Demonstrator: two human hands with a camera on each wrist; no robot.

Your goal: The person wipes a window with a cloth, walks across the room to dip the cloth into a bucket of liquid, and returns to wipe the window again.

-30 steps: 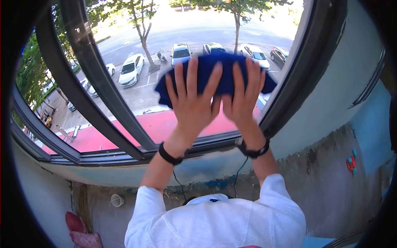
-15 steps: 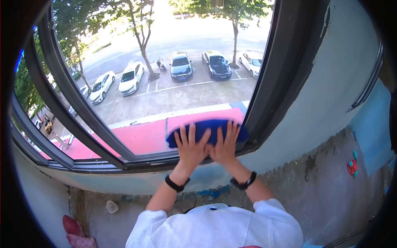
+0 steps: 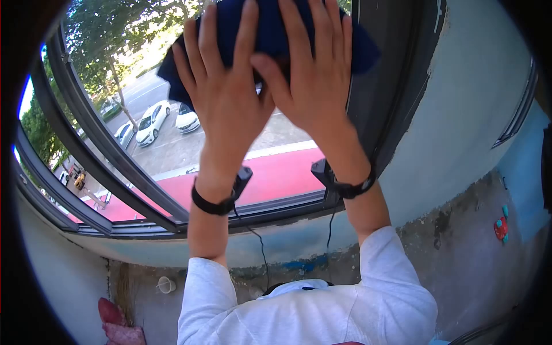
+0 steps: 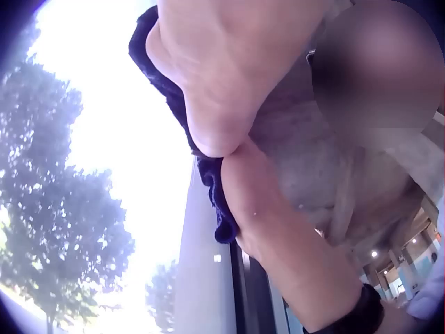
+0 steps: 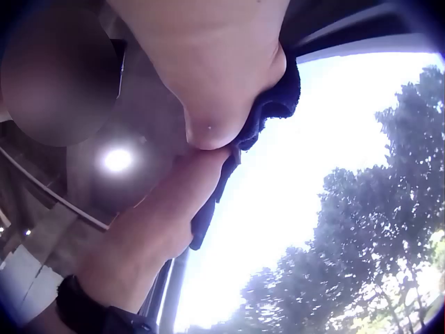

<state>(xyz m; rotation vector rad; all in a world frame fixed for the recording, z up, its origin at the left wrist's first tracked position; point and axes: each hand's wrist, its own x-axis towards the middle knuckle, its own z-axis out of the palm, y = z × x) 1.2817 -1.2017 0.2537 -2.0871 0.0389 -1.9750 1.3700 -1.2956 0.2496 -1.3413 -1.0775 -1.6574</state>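
Observation:
A dark blue cloth (image 3: pixel 270 34) lies spread against the window pane (image 3: pixel 276 172), high in the head view. My left hand (image 3: pixel 227 95) presses on its left part with straight, spread fingers. Beside it my right hand (image 3: pixel 319 86) presses the right part in the same way, and the two thumbs come close together at the middle. From the left wrist view, the cloth's folded edge (image 4: pixel 224 226) hangs below the hands along the glass. In the right wrist view the cloth (image 5: pixel 281 97) shows bunched between the hand and the bright pane.
Dark window frame bars (image 3: pixel 103 138) run along the left, and a wide frame post (image 3: pixel 382 98) borders the pane at right. Below is the sill wall (image 3: pixel 287 244). A white bucket (image 3: pixel 166 284) and red cushions (image 3: pixel 118 322) are on the floor at left. Cables hang from both wrists.
Both hands moved the cloth from high on the pane down to its lower right edge, then back up, now higher than at first. The fingers stayed straight on the cloth.

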